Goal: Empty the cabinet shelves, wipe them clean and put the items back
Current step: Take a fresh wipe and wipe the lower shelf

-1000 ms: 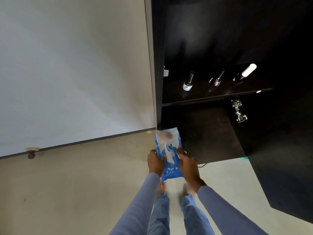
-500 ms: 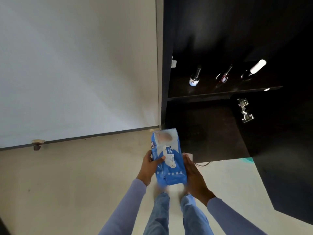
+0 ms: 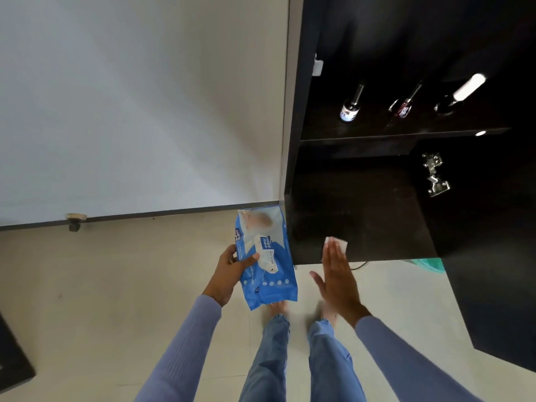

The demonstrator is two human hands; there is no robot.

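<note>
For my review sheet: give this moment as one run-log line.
left hand: holds wipes pack | right hand: flat, presses white wipe on lower shelf | upper shelf: three bottles

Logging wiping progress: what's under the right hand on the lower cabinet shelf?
A white wet wipe shows beyond the flat right hand, on the lower shelf. The rest is covered.

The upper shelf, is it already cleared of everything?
No, three small bottles stand on the upper shelf of the cabinet.
</note>
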